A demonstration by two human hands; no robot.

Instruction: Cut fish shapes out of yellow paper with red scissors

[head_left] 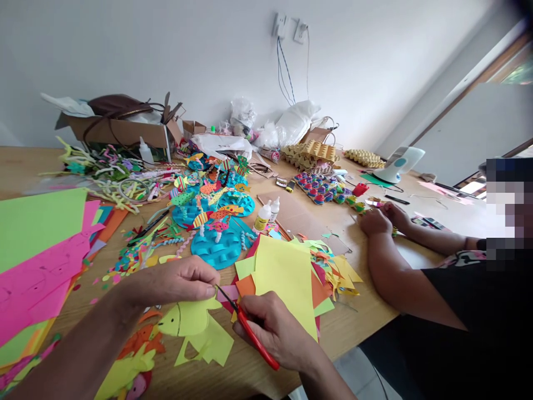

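Observation:
My left hand (187, 280) pinches the upper edge of a yellow-green paper fish (189, 318), which has an eye and a curved line drawn on it. Red-handled scissors (256, 339) are in my right hand (272, 328), their dark blades pointing up-left and meeting the paper beside my left fingertips. From the fish's lower side hangs a partly cut piece of the same paper (212, 344). Below my left wrist lie orange paper fish (145, 340) and a yellow one (125, 373).
Yellow sheets (283, 272) and scraps (341, 275) lie beyond my right hand. Blue egg-carton bases (219, 247) with paper fish, glue bottles (263, 216) and pink paper (41, 278) cover the table. At the right, a person's hands (377, 219) work near painted carton pieces (320, 188).

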